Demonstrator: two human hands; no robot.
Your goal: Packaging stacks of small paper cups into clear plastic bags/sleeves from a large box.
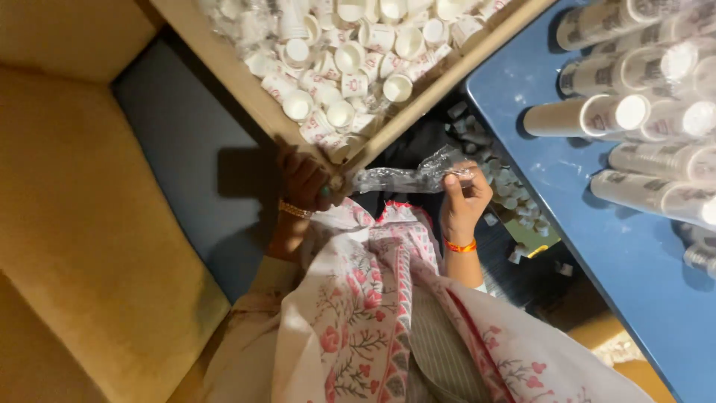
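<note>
The blue surface [626,246] carries stacks of paper cups [634,112] lying on their sides, so they stay in rows. Above, a wooden tray [246,89] keeps many small loose cups [350,67] together. Below its corner, a clear plastic wrapper [406,177] is stretched between both hands. The right hand [464,200] pinches its end with closed fingers; the left hand [306,183] grips the other end near the tray corner.

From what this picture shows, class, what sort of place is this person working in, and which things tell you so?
Probably a small packing workshop for disposable cups. A wooden tray holds loose small white cups, sleeved cup stacks lie on a blue table, and the right hand holds a clear plastic sleeve.
</note>
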